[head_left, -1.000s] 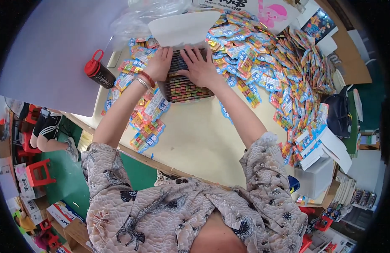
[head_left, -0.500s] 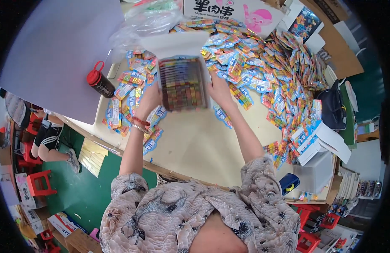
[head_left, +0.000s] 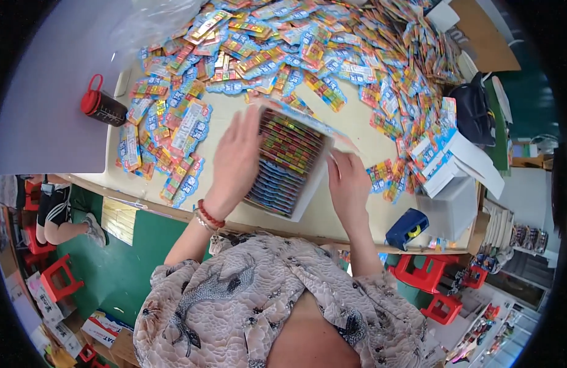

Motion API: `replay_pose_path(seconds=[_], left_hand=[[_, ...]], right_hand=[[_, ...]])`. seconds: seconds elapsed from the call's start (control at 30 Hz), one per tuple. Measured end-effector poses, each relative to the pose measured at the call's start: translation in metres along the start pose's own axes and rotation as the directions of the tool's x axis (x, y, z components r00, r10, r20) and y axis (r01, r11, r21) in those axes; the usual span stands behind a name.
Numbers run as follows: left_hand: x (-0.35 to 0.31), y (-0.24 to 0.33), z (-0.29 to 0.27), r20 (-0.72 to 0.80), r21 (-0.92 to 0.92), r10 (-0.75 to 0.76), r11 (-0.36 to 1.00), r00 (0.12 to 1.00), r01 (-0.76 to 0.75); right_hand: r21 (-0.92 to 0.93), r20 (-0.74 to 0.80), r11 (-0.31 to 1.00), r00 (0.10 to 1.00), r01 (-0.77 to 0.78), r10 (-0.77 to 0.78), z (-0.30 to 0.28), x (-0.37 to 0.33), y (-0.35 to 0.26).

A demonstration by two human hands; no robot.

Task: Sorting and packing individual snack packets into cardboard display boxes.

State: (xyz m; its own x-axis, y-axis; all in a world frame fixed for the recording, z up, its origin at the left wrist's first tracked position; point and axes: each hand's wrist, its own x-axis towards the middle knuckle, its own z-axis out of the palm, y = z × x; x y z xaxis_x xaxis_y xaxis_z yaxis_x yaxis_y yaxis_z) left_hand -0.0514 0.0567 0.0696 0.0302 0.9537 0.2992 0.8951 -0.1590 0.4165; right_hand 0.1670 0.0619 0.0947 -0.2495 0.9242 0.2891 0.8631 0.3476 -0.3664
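A white carton (head_left: 312, 186) stands slanted on the table before me, packed with upright rows of colourful candy packets (head_left: 291, 140). The packets at its far end show red, green and yellow; those at the near end show blue edges. Along the carton's left side lies my left hand (head_left: 237, 150), its fingers stretched out and flat, a red bracelet at the wrist. My right hand (head_left: 349, 178) has its fingers bent at the carton's right wall, thumb and fingertips at the upper edge. Loose packets of the same kind (head_left: 191, 126) lie left of the carton.
A big heap of candy packets (head_left: 412, 67) spreads across the table's far and right parts. At the left stands a black bottle with a red lid (head_left: 102, 109). Near the right front are a blue tape dispenser (head_left: 407, 229), a translucent bin (head_left: 446, 208) and a dark bag (head_left: 477, 110).
The carton has come nearer and turned at a slant. My left hand has flattened along its side, and my right hand has shifted toward me to its right wall.
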Motion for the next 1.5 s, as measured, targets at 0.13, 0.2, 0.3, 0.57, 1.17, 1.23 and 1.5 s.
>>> replay_pose_path(seconds=[0.13, 0.2, 0.3, 0.57, 1.17, 1.23, 1.5], left_hand=[[0.01, 0.023, 0.031, 0.108, -0.044, 0.164, 0.986, 0.98, -0.16], [0.019, 0.022, 0.041, 0.091, 0.001, 0.173, 0.985, 0.981, -0.174], [0.018, 0.019, 0.047, 0.085, 0.092, 0.19, 0.976, 0.978, -0.197], [0.01, 0.01, 0.057, 0.129, 0.074, 0.077, 0.993, 0.989, -0.087], [-0.073, -0.008, -0.014, 0.293, -0.184, -0.432, 0.85, 0.853, 0.493], [-0.08, -0.015, -0.003, 0.163, -0.231, -0.356, 0.893, 0.92, 0.386], [-0.07, -0.051, -0.003, 0.021, -0.17, -0.011, 0.985, 1.0, 0.015]], right_hand=[[-0.115, -0.072, 0.948, 0.949, 0.297, -0.306, 0.036, 0.044, 0.008], [-0.187, 0.082, 0.936, 0.955, 0.297, -0.286, 0.046, 0.06, 0.009], [-0.253, 0.29, 0.914, 0.926, 0.317, -0.241, 0.051, 0.078, 0.01], [-0.286, 0.325, 0.874, 0.898, 0.393, -0.297, 0.048, 0.076, 0.009], [-0.201, 0.036, 0.667, 0.686, 0.717, -0.727, 0.052, 0.11, -0.039], [-0.234, 0.07, 0.579, 0.608, 0.781, -0.791, 0.072, 0.129, -0.033], [-0.141, 0.236, 0.331, 0.356, 0.933, -0.904, 0.087, 0.13, 0.0]])
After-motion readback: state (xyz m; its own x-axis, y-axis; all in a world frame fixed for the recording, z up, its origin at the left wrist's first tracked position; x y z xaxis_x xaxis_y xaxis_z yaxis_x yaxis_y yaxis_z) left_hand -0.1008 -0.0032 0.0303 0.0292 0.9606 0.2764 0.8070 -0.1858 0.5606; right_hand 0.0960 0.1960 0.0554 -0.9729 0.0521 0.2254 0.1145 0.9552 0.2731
